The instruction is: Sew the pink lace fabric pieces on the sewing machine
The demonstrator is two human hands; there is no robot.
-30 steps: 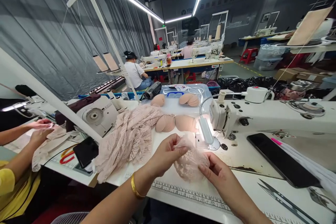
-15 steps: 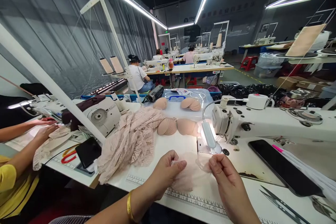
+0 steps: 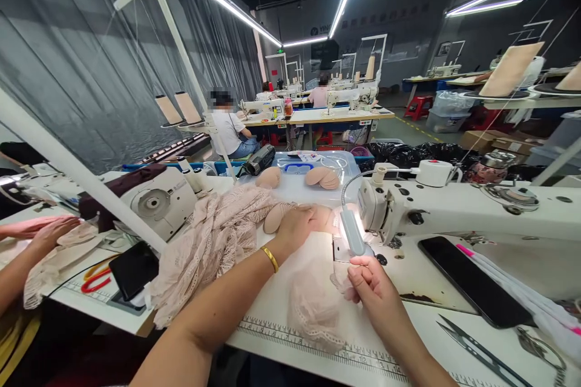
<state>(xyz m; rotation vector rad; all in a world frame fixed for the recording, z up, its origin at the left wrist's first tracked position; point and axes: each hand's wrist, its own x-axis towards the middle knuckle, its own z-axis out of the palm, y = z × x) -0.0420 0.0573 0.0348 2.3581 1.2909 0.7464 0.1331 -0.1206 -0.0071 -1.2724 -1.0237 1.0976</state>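
Note:
My left hand [image 3: 297,227] lies over the beige bra cups, its fingers stretched out toward the right-hand stack [image 3: 324,217]; its fingertips are partly unclear. Another stack of cups [image 3: 272,221] shows just left of it. My right hand [image 3: 370,284] pinches one end of a sheer beige lace piece [image 3: 315,308] by the needle area of the sewing machine [image 3: 408,211]. The rest of that lace rests on the white table, over the printed ruler. A bright lamp [image 3: 351,233] shines above the right hand.
A large lace heap [image 3: 209,242] lies at left. More cups [image 3: 322,178] sit on a clear plastic box [image 3: 295,193]. To the right are a black phone [image 3: 472,278] and thread snips [image 3: 476,347]. A co-worker's hand [image 3: 57,233] handles fabric at far left.
My left hand has let go of the lace and moved forward to the bra cups. My right hand keeps its hold on the lace. The view has shifted slightly right.

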